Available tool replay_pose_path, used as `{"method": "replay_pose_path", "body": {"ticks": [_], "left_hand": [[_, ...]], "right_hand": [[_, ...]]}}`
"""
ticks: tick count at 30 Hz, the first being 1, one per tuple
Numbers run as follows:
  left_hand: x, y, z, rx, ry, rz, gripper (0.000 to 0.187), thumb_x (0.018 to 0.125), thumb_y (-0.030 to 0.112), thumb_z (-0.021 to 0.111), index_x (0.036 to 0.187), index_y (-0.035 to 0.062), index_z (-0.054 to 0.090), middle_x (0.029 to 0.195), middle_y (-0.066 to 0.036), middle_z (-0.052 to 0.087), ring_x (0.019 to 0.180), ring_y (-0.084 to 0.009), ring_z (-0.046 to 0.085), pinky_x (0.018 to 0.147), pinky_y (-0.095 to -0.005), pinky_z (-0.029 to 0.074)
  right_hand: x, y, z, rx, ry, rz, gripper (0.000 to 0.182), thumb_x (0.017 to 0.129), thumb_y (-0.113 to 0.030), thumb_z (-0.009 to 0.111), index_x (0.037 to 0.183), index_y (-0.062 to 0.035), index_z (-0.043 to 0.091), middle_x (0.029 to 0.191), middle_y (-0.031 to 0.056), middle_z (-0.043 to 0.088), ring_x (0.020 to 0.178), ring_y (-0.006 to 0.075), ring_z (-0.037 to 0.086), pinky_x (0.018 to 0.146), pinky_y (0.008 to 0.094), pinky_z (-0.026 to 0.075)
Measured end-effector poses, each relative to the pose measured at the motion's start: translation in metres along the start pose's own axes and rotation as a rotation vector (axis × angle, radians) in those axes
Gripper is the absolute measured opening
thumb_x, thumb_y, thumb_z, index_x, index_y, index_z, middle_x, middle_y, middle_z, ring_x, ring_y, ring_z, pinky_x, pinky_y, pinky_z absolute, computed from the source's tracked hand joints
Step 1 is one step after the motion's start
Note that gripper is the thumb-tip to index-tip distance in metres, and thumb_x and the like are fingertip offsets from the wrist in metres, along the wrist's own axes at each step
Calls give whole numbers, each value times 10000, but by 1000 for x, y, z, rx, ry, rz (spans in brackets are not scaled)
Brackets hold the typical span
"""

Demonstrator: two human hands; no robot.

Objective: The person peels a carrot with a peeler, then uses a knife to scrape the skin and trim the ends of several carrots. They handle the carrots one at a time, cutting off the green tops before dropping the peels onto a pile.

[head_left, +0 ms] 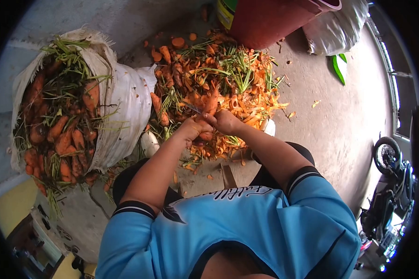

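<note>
A large orange carrot (212,101) stands out between my two hands, its upper end pointing away from me and its lower end showing under my fingers. My left hand (191,129) is closed around its lower part. Against it, my right hand (226,122) is closed on a knife, whose thin blade (192,108) points to the upper left across the carrot. The knife's handle is hidden in the fingers. Beneath both hands spreads a heap of orange peelings (251,104), mixed with green stalks (242,80) and several whole carrots.
At the left a white woven sack (125,100) lies with its mouth towards me, full of unpeeled carrots (63,135). A red bucket (274,23) stands behind the heap, beside another white sack (337,30). A green leaf (339,69) and a motorcycle (388,200) are to the right.
</note>
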State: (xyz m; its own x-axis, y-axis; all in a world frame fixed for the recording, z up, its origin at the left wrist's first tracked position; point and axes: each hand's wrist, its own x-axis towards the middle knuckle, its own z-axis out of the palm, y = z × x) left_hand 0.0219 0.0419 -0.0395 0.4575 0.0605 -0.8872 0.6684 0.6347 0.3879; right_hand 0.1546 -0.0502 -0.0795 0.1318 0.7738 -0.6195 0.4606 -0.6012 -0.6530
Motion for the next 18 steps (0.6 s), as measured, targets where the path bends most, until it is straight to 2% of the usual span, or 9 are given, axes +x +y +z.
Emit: {"method": "replay_pose_path", "body": {"ticks": [2,4,7,10,11,13,14,16,18], "left_hand": [[40,-36,-6,86,218,344,326,661,51,623,962,6,507,852,-67,557,652,-165,568,497,-295,457],[49,-40,-5,301,472,583,294,671,67,626,938,3,518,818,-60,559,626,-161,564,455,-307,449],[6,0,-4,100,96,15,282,664,87,639,908,-1,530,769,-60,563,669,-174,569,494,-328,456],[10,-13,2,81,148,125,272,648,89,651,877,-7,539,743,-71,569,641,-173,568,500,-311,453],[39,-35,-6,260,334,277,263,649,93,652,867,-4,541,748,-75,570,637,-171,568,501,-310,452],[37,-28,-6,349,378,297,336,640,120,679,919,2,533,827,-80,576,721,-187,577,588,-313,454],[36,-25,-7,396,401,308,373,635,134,692,945,6,530,866,-83,578,762,-195,582,632,-314,454],[34,-23,-15,83,193,289,481,639,127,694,1053,12,479,937,-76,561,798,-202,579,672,-322,474],[26,-18,-18,-149,39,226,513,642,129,697,1085,17,463,971,-72,550,824,-198,573,692,-330,484]], "right_hand": [[5,-2,9,44,41,85,706,818,-569,369,628,82,567,608,237,556,603,352,568,601,415,446],[2,-11,9,47,43,125,713,822,-570,350,625,80,565,602,243,551,599,361,566,602,418,450],[0,-14,4,-38,10,64,717,844,-553,291,664,88,559,633,256,552,676,370,576,633,431,452],[1,-4,14,-125,9,74,698,858,-530,278,694,87,562,682,269,555,739,376,570,659,435,444],[2,-5,14,-91,0,99,694,859,-527,276,697,81,568,690,266,559,742,371,571,665,434,442],[1,-15,9,-24,-23,152,685,862,-521,273,704,69,582,706,261,566,750,362,573,677,432,438],[5,-9,10,109,9,193,678,856,-527,292,713,73,574,653,227,550,685,330,559,635,410,433],[17,10,10,380,77,267,668,843,-537,331,732,82,559,548,160,518,555,266,531,551,365,424],[32,41,7,293,197,224,599,850,-514,345,733,44,530,532,103,478,475,215,471,464,345,385]]}}
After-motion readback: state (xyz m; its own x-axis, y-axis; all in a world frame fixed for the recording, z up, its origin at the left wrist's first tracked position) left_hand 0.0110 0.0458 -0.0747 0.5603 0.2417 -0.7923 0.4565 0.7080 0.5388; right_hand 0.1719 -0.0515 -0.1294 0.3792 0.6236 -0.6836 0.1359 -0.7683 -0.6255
